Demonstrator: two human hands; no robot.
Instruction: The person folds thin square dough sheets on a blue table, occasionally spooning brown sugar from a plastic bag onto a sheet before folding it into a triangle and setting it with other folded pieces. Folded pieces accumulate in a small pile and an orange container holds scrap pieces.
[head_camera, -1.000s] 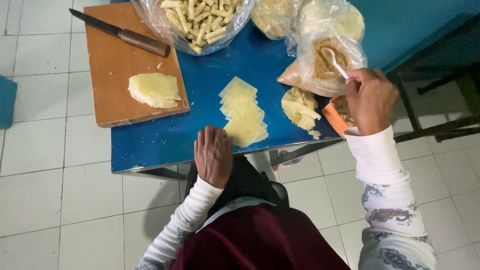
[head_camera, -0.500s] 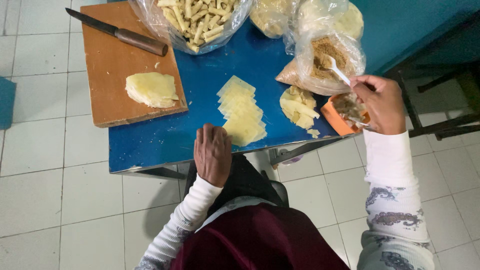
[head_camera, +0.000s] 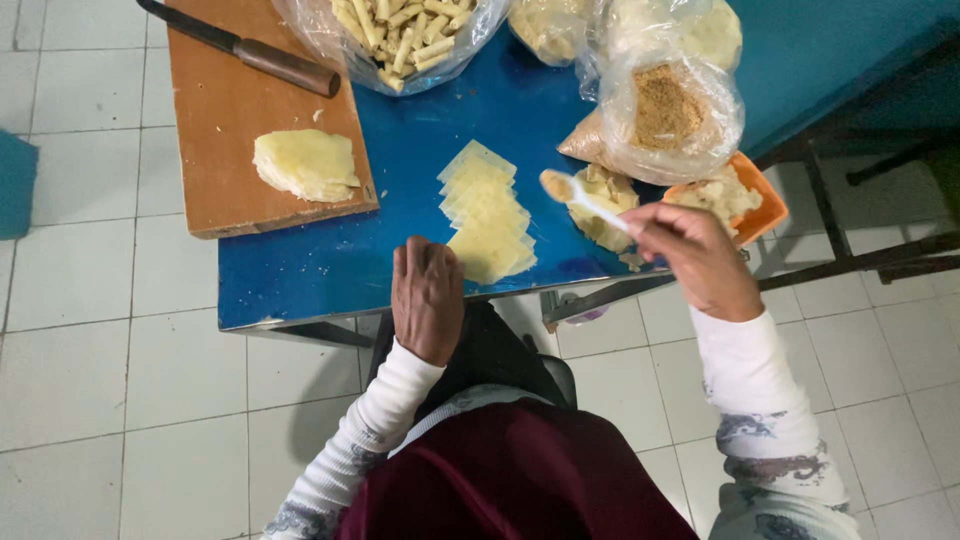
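Right hand (head_camera: 700, 262) pinched shut on a white spoon (head_camera: 585, 198) loaded with filling, held over the near edge of the blue bench (head_camera: 300, 280), just right of the fanned thin dough sheets (head_camera: 488, 215). Left hand (head_camera: 428, 298) flat, fingers loosely together, holding nothing, resting at the near edge beside those sheets. Cutting board (head_camera: 240, 130) with folded dough (head_camera: 305, 164) and knife (head_camera: 250, 50) at the left edge; orange tray (head_camera: 765, 200) and bag of crumbs (head_camera: 668, 110) toward the right.

It looked like a simple home kitchen: a blue table (head_camera: 330, 285) on white floor tiles (head_camera: 100, 350) carried a wooden cutting board (head_camera: 230, 120), a knife (head_camera: 245, 50) and bagged food (head_camera: 665, 105).
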